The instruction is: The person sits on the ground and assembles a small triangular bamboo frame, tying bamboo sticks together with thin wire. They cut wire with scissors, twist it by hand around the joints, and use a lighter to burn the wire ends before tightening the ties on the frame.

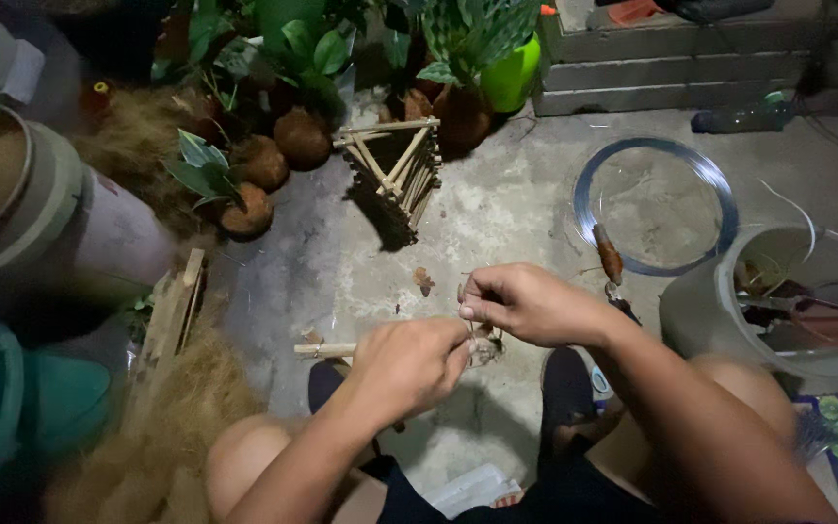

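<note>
Person seated on the concrete floor [497, 204], knees apart, working low between them. Left hand [409, 367] is closed in a fist around the end of a bamboo stick [324, 350], which juts out leftward just above the floor. Right hand [521, 303] has fingers pinched together on a thin wire, too fine to trace clearly, at the stick's hidden end.

Judgement: the binding goes best with the stick held dead steady and the wire kept taut, each turn close to the last.

Nearby: a coil of wire [654, 204] lies to the right, a grey bucket [778, 311] with tools beside it. A finished triangular stick frame [398, 165] stands ahead near potted plants [244, 184]. Coconut fibre [167, 427] is heaped on the left.
</note>
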`<state>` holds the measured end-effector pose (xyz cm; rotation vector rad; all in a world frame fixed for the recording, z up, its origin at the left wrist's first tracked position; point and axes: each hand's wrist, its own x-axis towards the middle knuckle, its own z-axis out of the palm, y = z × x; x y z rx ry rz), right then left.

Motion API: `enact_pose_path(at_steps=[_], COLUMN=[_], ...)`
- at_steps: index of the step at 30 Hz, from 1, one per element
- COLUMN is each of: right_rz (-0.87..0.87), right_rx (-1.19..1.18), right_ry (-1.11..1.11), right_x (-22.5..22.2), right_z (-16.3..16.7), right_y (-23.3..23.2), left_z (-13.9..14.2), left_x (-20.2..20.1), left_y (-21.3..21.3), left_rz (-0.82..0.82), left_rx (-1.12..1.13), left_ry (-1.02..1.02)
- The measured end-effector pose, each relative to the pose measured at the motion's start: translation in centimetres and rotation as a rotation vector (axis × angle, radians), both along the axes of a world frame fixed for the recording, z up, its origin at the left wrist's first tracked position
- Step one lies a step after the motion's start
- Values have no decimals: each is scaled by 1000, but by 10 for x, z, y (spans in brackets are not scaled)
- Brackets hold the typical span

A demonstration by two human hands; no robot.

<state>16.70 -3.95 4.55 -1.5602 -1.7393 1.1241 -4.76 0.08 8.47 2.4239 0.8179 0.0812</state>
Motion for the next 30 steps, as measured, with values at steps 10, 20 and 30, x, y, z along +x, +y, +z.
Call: enact_pose_path(at_steps=[10, 20, 30], right_rz=[-260, -190, -273], right_rx=[-6, 260, 163], right_ry=[115, -121, -10], right_x=[-21, -19, -19], right_z=[13, 14, 7], right_y=[-9, -20, -23], left_z=[-12, -24, -36], left_x=[0, 6, 8], left_y=[8, 5, 0], left_rz=[133, 182, 150], left_rx=[71, 97, 199], left_ry=[-129, -237, -389])
